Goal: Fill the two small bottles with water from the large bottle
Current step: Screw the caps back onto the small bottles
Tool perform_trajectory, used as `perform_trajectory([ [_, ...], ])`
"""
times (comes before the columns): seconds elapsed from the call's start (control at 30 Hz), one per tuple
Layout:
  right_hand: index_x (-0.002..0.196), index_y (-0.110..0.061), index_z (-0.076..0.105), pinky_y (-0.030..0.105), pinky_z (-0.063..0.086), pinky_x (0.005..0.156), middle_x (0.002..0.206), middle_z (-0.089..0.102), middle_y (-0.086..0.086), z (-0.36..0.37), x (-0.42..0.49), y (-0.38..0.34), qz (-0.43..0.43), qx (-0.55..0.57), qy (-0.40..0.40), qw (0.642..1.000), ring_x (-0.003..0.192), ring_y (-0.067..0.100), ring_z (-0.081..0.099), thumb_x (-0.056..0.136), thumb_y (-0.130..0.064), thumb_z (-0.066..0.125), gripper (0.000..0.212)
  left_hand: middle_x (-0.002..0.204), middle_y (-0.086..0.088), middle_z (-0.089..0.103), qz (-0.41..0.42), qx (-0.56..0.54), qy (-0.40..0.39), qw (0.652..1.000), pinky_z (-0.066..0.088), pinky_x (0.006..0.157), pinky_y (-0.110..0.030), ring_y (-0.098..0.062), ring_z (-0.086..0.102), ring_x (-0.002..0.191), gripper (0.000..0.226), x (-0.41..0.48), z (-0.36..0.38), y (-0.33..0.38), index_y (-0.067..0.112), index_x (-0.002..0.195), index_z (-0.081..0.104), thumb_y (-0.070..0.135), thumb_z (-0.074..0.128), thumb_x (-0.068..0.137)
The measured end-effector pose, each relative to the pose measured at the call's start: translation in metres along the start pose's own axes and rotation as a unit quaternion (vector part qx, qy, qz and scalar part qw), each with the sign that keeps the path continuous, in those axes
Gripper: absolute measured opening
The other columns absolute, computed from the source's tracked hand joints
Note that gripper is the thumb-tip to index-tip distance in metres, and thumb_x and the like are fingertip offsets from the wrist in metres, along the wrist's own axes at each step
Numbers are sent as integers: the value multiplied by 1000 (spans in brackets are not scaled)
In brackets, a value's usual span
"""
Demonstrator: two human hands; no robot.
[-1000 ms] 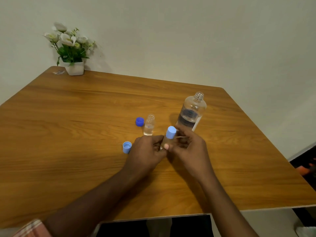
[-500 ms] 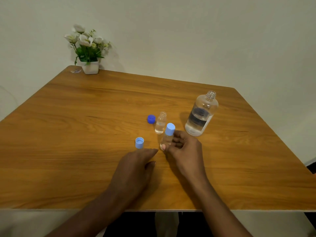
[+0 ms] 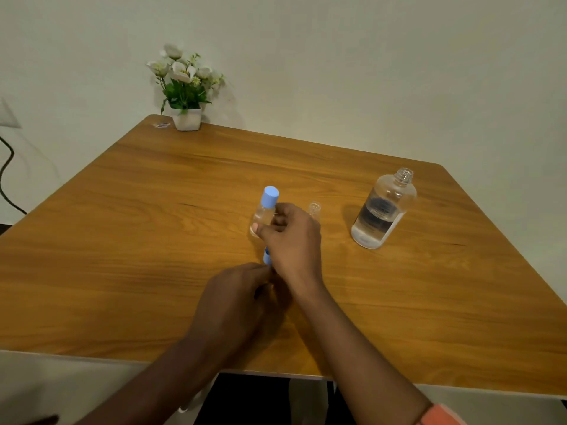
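Note:
My right hand holds a small clear bottle with a light blue cap, upright above the table's middle. Just behind that hand stands the second small bottle, uncapped and mostly hidden. The large clear bottle stands open to the right, with water in its lower part. A loose light blue cap shows between my hands. My left hand has curled fingers whose tips reach this cap; whether they grip it is hidden.
A white pot of flowers stands at the far left corner of the wooden table. A dark cable hangs by the wall on the left. The table's near edge runs below my forearms.
My right hand has lifted the capped small bottle and carried it left, past the open small bottle. My left hand moved from flat on the table up to the loose light blue cap. The view shifted.

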State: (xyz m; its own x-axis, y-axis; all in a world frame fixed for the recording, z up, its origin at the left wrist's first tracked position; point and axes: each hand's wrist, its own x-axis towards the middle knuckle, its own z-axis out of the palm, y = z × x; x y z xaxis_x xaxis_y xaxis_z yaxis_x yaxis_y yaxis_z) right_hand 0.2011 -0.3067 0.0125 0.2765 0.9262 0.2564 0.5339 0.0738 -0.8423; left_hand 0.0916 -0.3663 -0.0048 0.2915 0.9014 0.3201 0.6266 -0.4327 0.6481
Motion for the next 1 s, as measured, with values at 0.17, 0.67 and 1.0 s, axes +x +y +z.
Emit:
perform_trajectory([
  [0.17, 104, -16, 70, 35, 56, 78, 96, 72, -4, 15, 7, -5, -3, -26, -15, 1000, 90, 9, 66, 74, -24, 78, 32, 78, 10, 71, -11, -14, 13, 1000, 48, 56, -25, -3, 59, 65, 30, 0, -3, 3, 24, 81, 73, 28, 45, 73],
  [0.67, 127, -19, 61, 30, 52, 88, 116, 67, -4, -4, -7, 3, 22, -39, -58, 997, 103, 9, 62, 69, -35, 84, 65, 79, 13, 73, -22, -28, 19, 999, 52, 62, -30, -2, 63, 68, 25, 1, -4, 2, 28, 83, 76, 19, 55, 74],
  [1.0, 116, -18, 68, 30, 52, 78, 102, 66, -6, -26, -25, 17, 28, -116, -70, 990, 94, 9, 61, 74, -34, 80, 47, 87, 20, 71, -63, -73, 53, 994, 49, 77, -11, 4, 64, 86, 40, 2, -3, -2, 25, 86, 77, -8, 63, 71],
])
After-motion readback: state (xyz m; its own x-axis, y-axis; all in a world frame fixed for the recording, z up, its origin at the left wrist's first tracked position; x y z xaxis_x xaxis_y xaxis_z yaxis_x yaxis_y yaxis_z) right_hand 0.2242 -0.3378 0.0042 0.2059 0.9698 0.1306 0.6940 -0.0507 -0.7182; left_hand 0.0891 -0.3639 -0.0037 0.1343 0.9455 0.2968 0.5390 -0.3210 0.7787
